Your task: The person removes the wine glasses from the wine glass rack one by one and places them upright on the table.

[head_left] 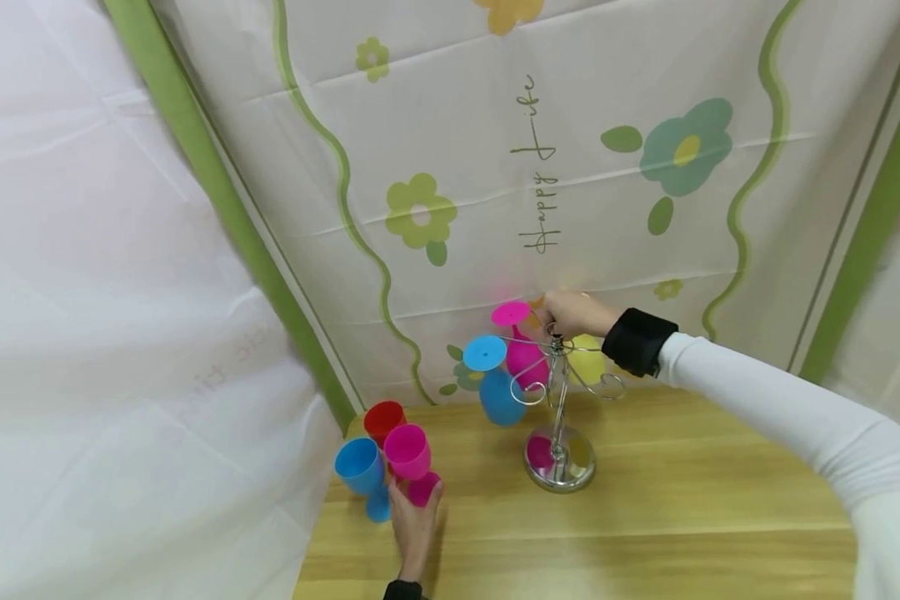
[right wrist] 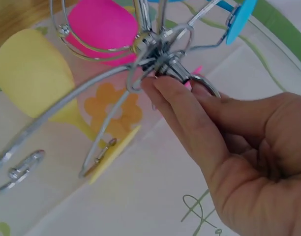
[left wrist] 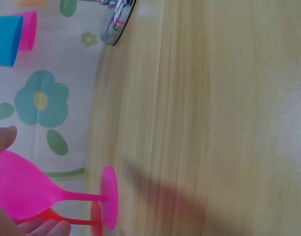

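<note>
My left hand (head_left: pixel 414 521) is at a pink goblet (head_left: pixel 407 452), its thumb and fingers spread on either side; in the left wrist view the thumb stands apart from the bowl. Close by stand a blue goblet (head_left: pixel 360 467) and a red goblet (head_left: pixel 385 419), the red one partly hidden behind the pink. With thumb and fingers my right hand (right wrist: pixel 239 132) pinches the ring at the top of a chrome goblet stand (head_left: pixel 562 461). Upside down from its wire arms hang a blue goblet (head_left: pixel 501 398), a pink goblet (right wrist: pixel 102 30) and a yellow goblet (right wrist: pixel 35 73).
The wooden table (head_left: pixel 667 500) runs up to a white curtain (head_left: pixel 480 108) printed with flowers, close behind the stand. Another white sheet (head_left: pixel 120 333) hangs along the left side. Curled wire arms (head_left: pixel 611 385) stick out from the stand on the right.
</note>
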`<state>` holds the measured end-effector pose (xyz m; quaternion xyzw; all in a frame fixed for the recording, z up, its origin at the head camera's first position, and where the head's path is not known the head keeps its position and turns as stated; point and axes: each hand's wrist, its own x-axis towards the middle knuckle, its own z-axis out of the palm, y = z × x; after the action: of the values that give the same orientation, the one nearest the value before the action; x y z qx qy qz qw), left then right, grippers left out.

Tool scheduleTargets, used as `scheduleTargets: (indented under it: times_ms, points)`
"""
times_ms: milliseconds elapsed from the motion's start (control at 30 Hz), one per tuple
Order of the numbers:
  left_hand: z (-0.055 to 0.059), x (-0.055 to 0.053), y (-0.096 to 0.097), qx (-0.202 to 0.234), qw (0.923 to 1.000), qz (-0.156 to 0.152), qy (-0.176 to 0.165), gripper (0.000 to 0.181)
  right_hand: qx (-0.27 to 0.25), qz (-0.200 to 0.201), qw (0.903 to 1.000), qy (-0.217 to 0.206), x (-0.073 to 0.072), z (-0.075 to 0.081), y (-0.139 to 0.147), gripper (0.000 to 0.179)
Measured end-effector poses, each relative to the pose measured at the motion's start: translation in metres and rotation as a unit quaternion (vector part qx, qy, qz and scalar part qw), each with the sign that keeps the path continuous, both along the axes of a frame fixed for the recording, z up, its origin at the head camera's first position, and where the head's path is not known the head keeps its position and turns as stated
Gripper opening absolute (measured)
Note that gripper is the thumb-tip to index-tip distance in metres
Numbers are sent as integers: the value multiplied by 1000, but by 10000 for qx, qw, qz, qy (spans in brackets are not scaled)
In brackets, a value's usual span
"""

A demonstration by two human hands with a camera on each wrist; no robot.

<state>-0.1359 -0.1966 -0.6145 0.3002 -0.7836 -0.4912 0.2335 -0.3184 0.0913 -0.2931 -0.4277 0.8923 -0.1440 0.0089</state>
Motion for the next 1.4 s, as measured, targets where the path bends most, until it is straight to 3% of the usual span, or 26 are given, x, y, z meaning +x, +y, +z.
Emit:
scheduleTargets:
  times_ms: [200,367,633,900,1133,1400]
  points:
    - [-2,2,-1,-19,9999,96,-86,92,-464,-4,9979,457,-7,-14,0,23]
    - [-2,3,-1,-132,9998,116,8,95,-536,288,9959,666,-14,-17,3,29]
    - [-7,3,1,-226,9992,54,340,96,-432,606,9953,612,-20,-14,8,26]
    - [-11,6,2,-210,9997,95,-41,96,-406,776,9956,320,-26,-14,11,27]
    - [-7,7,3,-203,9997,95,32,96,-604,786,9935,561,-32,-11,13,33]
    - [-5,11,3,-350,9992,66,187,91,-630,979,9920,485,-42,-10,18,40]
